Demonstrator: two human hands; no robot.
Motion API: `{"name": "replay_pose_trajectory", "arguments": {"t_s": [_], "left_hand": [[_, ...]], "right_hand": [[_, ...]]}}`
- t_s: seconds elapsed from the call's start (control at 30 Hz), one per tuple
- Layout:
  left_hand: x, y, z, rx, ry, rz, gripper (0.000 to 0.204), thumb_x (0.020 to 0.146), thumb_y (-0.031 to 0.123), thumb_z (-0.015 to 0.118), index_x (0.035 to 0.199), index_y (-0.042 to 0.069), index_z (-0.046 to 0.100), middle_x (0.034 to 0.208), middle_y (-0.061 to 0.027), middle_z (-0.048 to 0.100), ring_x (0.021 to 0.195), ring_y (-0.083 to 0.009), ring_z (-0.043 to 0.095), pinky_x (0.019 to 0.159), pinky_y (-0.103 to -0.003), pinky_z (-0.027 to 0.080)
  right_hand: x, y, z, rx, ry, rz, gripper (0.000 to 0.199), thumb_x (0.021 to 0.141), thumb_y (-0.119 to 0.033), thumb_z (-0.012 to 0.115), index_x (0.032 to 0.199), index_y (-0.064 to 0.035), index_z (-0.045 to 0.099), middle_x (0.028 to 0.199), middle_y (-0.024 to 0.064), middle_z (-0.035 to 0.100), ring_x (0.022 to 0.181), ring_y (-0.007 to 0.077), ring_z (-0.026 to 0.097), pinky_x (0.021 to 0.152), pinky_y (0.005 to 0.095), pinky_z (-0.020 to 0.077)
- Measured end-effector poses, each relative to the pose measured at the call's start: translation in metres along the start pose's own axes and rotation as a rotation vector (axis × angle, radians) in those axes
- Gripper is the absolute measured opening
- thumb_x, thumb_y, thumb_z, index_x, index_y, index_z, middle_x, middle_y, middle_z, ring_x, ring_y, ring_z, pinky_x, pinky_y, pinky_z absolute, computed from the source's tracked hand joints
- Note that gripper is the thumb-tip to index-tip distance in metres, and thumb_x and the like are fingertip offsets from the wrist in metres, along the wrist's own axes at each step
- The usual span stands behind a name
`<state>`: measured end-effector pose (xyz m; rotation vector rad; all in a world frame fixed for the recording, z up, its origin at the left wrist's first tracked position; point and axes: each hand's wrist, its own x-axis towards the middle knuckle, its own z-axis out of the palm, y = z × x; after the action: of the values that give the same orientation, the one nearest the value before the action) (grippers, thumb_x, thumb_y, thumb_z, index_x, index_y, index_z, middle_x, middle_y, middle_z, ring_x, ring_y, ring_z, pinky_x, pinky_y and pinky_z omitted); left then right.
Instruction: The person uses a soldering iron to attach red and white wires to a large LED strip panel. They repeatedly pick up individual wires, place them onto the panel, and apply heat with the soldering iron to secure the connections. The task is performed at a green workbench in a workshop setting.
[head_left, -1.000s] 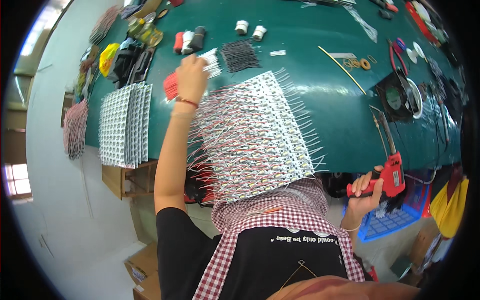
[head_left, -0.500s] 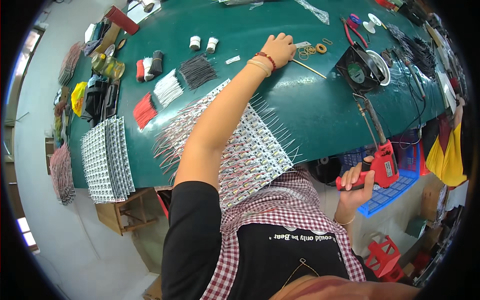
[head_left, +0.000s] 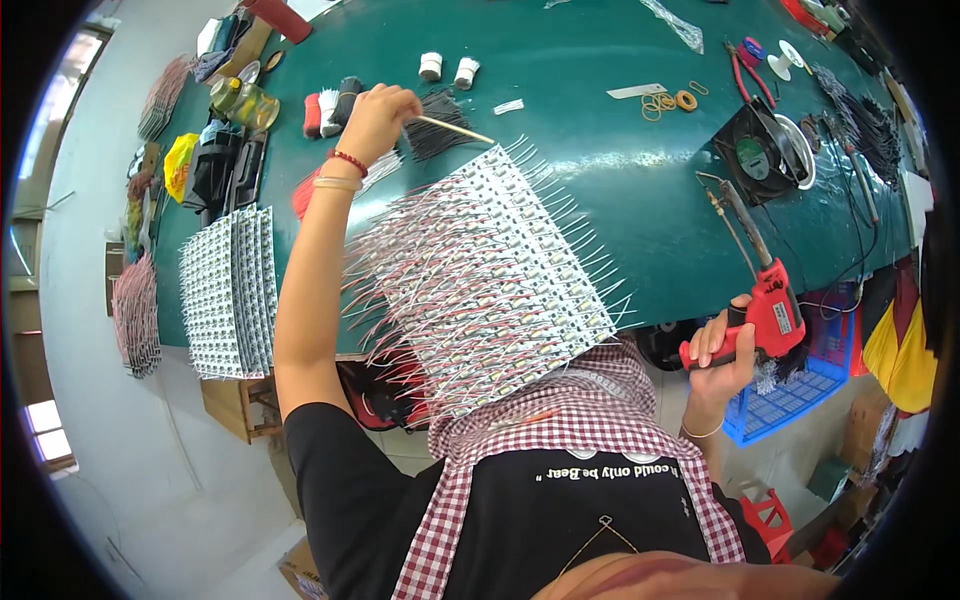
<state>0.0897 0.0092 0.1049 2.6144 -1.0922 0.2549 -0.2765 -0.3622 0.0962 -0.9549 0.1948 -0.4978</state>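
My left hand (head_left: pixel 380 118) is closed on a thin wooden stick (head_left: pixel 455 128), held above the black wires (head_left: pixel 438 108). The stick's free end points right, over the upper corner of a sheet of circuit boards (head_left: pixel 520 270). Rows of red and white wires stick out along that sheet, which overhangs the table's near edge toward my checked apron. In my right hand (head_left: pixel 722 365) is a red soldering gun (head_left: pixel 775 312), its handle wrapped by my fingers and its metal tip raised up and to the left. My left forearm partly hides the red wires (head_left: pixel 305 195) and white wires (head_left: pixel 383 168).
A black fan (head_left: pixel 750 155) stands on the green table (head_left: pixel 640 230) at the right, near red pliers (head_left: pixel 742 75). Rubber bands (head_left: pixel 655 105) lie beyond. More board sheets (head_left: pixel 225 300) overhang the left edge. Below the table is a blue crate (head_left: pixel 800 400).
My left hand has moved left from beside the rubber bands to above the black wires, carrying the stick. My right hand still holds the soldering gun. The view has shifted slightly.
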Motion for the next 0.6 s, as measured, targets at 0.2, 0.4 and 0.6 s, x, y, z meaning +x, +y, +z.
{"name": "replay_pose_trajectory", "arguments": {"t_s": [0.2,0.4,0.6], "left_hand": [[-0.011,0.0,0.015,0.003,0.036,-0.002,0.008,0.086,0.005,0.059,0.084,0.011,0.065,0.08,-0.0034,0.061,0.085,-0.0253,0.055,0.077,-0.038,0.04],[-0.003,-0.003,0.021,-0.049,0.014,0.007,0.009,0.085,0.006,0.059,0.084,0.012,0.066,0.08,-0.0016,0.061,0.086,-0.0241,0.055,0.079,-0.037,0.04],[0.003,-0.003,0.022,-0.046,0.009,0.004,0.006,0.086,0.005,0.06,0.085,0.009,0.065,0.081,-0.0034,0.062,0.084,-0.0254,0.054,0.077,-0.038,0.041]], "right_hand": [[0.003,0.003,0.015,-0.021,-0.103,0.044,0.038,0.102,-0.033,0.045,0.124,-0.0016,0.041,0.064,0.0026,0.047,0.044,0.0093,0.041,0.045,0.0251,0.0417],[-0.002,0.001,0.018,-0.064,0.012,0.032,0.04,0.1,-0.034,0.048,0.12,-0.0002,0.042,0.062,0.0037,0.048,0.041,0.0096,0.041,0.041,0.0257,0.0404],[-0.004,-0.003,0.02,-0.046,0.016,0.031,0.04,0.1,-0.034,0.048,0.121,-0.0002,0.042,0.063,0.0034,0.049,0.042,0.0096,0.041,0.041,0.0258,0.0411]]}}
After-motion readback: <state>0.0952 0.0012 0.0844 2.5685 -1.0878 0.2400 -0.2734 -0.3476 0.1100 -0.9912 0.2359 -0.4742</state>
